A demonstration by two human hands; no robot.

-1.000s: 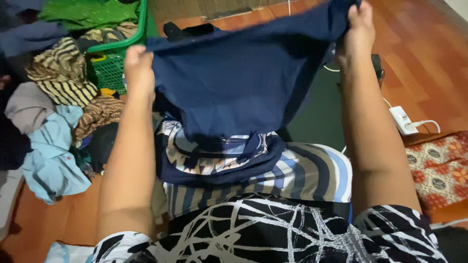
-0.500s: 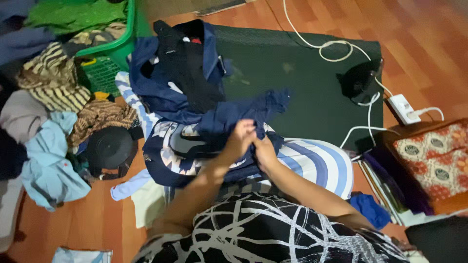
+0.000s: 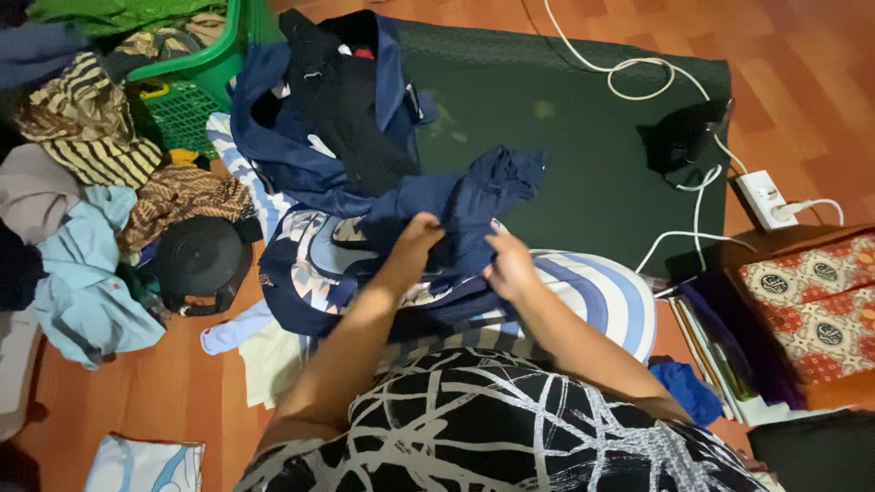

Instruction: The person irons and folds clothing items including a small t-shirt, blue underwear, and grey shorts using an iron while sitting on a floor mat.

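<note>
both hands work at a dark blue garment [image 3: 474,196] bunched on top of the pile in the person's lap. the left hand [image 3: 417,239] pinches a fold of the navy cloth, its grip closed on the fabric, and the right hand [image 3: 509,264] holds the edge just beside it, fingers also closed on the cloth. the garment is crumpled, not flat and not folded, one end trailing onto the green mat [image 3: 583,137]. by the look of it the folding of this piece is barely begun: no neat fold shows. under it lie a patterned blue-and-white garment [image 3: 310,260] and a striped cloth [image 3: 606,296]. more unsorted clothes sit in the green basket [image 3: 196,82] and lie heaped on the floor near it, so much seems left
</note>
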